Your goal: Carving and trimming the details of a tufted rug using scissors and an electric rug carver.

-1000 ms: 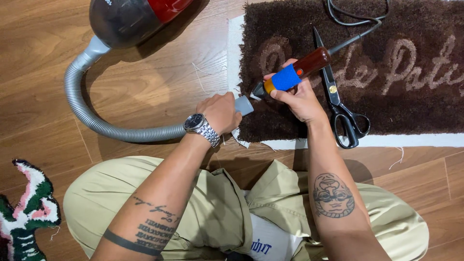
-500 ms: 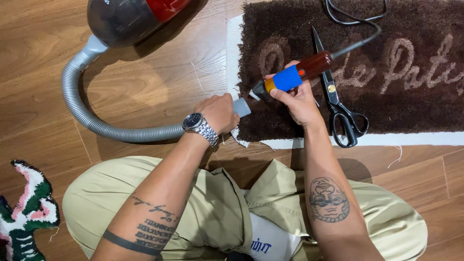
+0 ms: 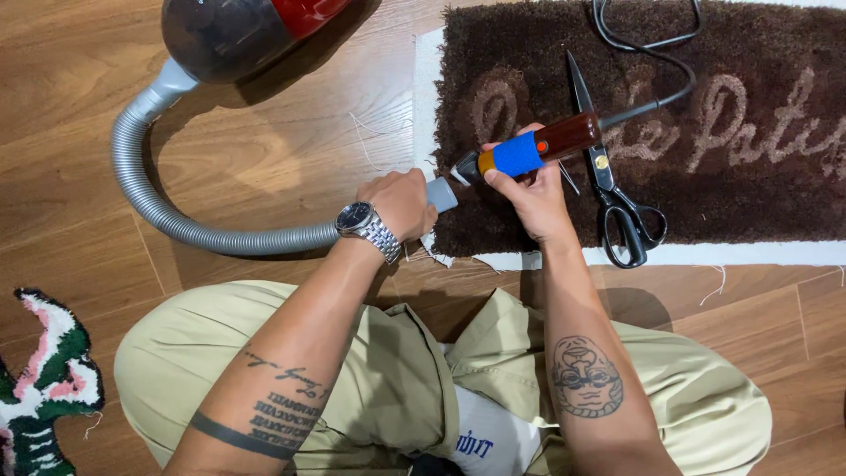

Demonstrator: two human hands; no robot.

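Note:
My left hand [image 3: 401, 203] grips the end of a grey ribbed vacuum hose [image 3: 167, 211], its nozzle at the near left corner of a brown tufted rug [image 3: 705, 185]. My right hand [image 3: 529, 189] holds an electric trimmer [image 3: 538, 150] with a blue-taped, dark red handle, its head pressed on the rug's left edge right beside the nozzle. A cord runs from the trimmer across the pile. The rug carries lighter cursive lettering and a white backing border.
Black-handled scissors [image 3: 608, 167] lie on the rug just right of my right hand. The red and dark vacuum body [image 3: 238, 31] sits at the top left on the wooden floor. A small green, pink and white tufted piece [image 3: 44, 379] lies at the lower left.
The trimmer and my right hand have shifted slightly along the rug's left edge. The hose end stays in place.

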